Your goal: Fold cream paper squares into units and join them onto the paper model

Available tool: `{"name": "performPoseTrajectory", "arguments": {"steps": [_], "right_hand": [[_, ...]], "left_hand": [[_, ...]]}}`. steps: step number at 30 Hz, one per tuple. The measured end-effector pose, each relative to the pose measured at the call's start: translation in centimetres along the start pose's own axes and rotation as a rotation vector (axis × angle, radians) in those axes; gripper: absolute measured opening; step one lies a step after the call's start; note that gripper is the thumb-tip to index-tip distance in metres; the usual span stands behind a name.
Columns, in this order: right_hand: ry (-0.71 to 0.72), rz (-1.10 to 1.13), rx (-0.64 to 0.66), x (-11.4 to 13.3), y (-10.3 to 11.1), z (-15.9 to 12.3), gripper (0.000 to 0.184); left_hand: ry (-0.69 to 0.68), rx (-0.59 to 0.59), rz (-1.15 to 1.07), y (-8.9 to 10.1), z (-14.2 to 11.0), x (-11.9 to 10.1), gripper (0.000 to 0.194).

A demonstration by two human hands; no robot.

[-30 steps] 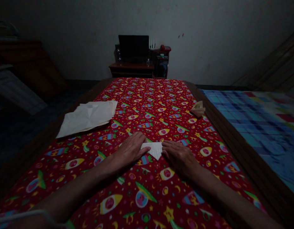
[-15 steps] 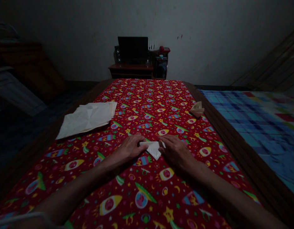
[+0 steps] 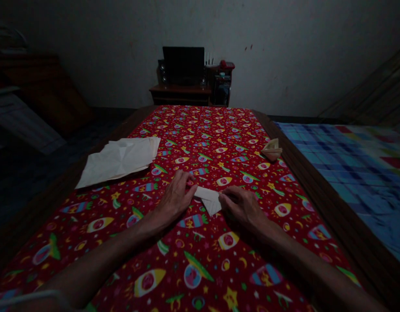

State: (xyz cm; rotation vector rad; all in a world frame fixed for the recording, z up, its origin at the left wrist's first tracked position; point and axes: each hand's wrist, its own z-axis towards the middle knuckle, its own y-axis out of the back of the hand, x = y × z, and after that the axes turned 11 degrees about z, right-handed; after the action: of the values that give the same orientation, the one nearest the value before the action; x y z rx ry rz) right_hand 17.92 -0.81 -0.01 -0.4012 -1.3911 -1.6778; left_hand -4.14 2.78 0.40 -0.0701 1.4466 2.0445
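Note:
A small folded piece of white paper (image 3: 212, 202) lies on the red patterned cloth (image 3: 200, 143), between my hands. It shows a straight band along its far edge and a point toward me. My left hand (image 3: 179, 190) pinches its left end between thumb and fingers. At the other end, my right hand (image 3: 240, 201) has its thumb and curled fingers closed on the right edge. Parts of both paper ends are hidden under the fingers.
A stack of creased pale paper sheets (image 3: 122, 160) lies at the left. A folded tan paper piece (image 3: 272, 150) sits near the right edge. Beyond the table's far end stands a desk with a dark monitor (image 3: 183, 65). Blue plaid bedding (image 3: 317, 160) lies to the right.
The paper has tilted slightly, and its far-edge band shows more fully. My left hand has shifted slightly, its fingers raised more; my right fingers have curled in at the right edge.

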Motion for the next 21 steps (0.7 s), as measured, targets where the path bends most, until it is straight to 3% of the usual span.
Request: {"name": "performPoseTrajectory", "arguments": {"steps": [2,5,9,12,16,21], "right_hand": [[0.042,0.028,-0.123,-0.1,0.0,0.0,0.013],[0.225,-0.119,-0.250,0.4,0.0,0.0,0.010],[0.510,-0.320,-0.229,1.3,-0.4,-0.4,0.010],[0.592,-0.269,-0.177,1.7,-1.1,-0.8,0.014],[0.462,-0.016,-0.129,2.2,-1.8,-1.0,0.017],[-0.020,0.471,-0.103,3.4,-1.7,-1.3,0.024]], "left_hand": [[-0.035,-0.015,0.004,0.4,-0.3,-0.7,0.013],[-0.111,0.116,-0.123,0.9,-0.8,-2.3,0.021],[0.042,0.255,-0.381,0.4,-0.8,-3.1,0.027],[0.178,0.323,-0.556,-0.6,-0.6,-2.7,0.035],[0.246,0.359,-0.764,-1.5,-0.8,-2.4,0.033],[0.215,0.370,-0.813,-1.3,-1.2,-2.7,0.032]]}}
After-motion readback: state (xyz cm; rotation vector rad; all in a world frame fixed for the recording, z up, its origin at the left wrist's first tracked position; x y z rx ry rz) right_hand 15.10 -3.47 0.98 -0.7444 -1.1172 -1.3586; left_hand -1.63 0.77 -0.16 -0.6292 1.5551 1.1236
